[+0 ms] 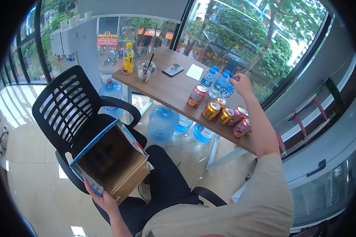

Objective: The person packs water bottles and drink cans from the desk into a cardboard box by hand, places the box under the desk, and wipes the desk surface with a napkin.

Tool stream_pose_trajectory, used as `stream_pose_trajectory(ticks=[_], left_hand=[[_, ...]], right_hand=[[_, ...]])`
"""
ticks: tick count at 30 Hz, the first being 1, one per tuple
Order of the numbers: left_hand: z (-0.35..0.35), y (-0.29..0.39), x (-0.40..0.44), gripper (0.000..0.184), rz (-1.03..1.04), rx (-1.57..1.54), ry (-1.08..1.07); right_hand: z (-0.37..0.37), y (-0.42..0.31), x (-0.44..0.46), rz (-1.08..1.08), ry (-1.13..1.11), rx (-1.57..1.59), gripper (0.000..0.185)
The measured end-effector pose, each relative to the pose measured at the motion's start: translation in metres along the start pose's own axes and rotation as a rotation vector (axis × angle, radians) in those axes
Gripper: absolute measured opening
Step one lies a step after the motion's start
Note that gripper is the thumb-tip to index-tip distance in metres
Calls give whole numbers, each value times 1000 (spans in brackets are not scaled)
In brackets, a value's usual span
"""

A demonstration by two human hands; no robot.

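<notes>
My left hand [105, 202] grips the near edge of an open cardboard box [124, 179], thumb along its blue-printed side. The box tilts with its opening toward me, between my lap and the black chair; its inside is shadowed. My right hand [242, 85] reaches across the table, fingers closed at the top of a small water bottle [228, 91] with a blue label. Two more water bottles [215, 88] stand upright just left of it. Nearer to me are several gold cans [211, 111] and several pink cans [196, 96], partly behind my right forearm.
On the wooden table [162, 89] stand a yellow-capped bottle [128, 59] and a plastic cup with a straw [146, 72]; a phone [173, 69] and white paper [194, 72] lie beyond. Large water jugs [162, 124] sit underneath. A black chair [69, 106] is at left.
</notes>
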State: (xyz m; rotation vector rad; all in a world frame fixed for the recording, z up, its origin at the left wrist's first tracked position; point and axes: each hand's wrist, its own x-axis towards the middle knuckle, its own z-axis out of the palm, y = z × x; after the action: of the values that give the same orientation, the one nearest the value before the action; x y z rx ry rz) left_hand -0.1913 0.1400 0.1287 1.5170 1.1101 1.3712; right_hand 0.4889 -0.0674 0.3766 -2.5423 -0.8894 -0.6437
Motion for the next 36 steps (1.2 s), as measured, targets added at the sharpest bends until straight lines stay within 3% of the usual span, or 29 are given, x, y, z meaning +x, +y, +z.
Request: stream_pose_trajectory(ticks=[3,5,9,11,15,17,21,23,24,26,28,29,30,32,33,34,36], left_hand=[[-4,-2,-3,85,-16,-2,11],[-5,-2,-2,85,-25,2,14],[-6,4,0,85,-62,23,27],[-4,5,0,85,-68,12,25],[-3,9,5,85,-80,-18,2],[-5,9,6,85,-86,10,-2],[-5,6,5,87,-58,-21,-10],[0,7,2,87,-77,-63,9],[2,6,0,87,-73,-69,3],[5,4,-3,87,-28,35,19],[8,4,-4,87,-23,25,23],[8,3,-4,87,-20,20,27],[8,3,-6,87,-14,22,32],[7,3,-4,87,-40,-61,12],[6,4,-5,87,-38,-51,21],[6,6,-3,87,-50,-31,27],[2,10,-3,87,-57,10,15]], right_hand=[[23,23,19,-3,39,-178,48],[15,2,20,413,-370,42,53],[10,2,16,370,-424,-43,64],[15,23,16,204,-220,-125,55],[-13,18,1,154,-62,-168,54],[-41,9,-9,83,132,27,50],[-114,-64,-56,-92,361,-17,43],[-139,-89,-86,-85,514,267,38],[-147,-101,-102,-83,521,262,38],[-152,-120,-141,31,376,823,28],[-131,-139,-192,192,164,1091,17],[-117,-149,-219,238,-177,1367,12],[-98,-156,-235,-146,-321,1289,18],[-77,-210,-288,-270,-714,1636,32],[-61,-226,-308,-408,-842,1668,29],[-50,-248,-328,-404,-969,1760,28],[-30,-272,-368,-147,-1215,1871,36]])
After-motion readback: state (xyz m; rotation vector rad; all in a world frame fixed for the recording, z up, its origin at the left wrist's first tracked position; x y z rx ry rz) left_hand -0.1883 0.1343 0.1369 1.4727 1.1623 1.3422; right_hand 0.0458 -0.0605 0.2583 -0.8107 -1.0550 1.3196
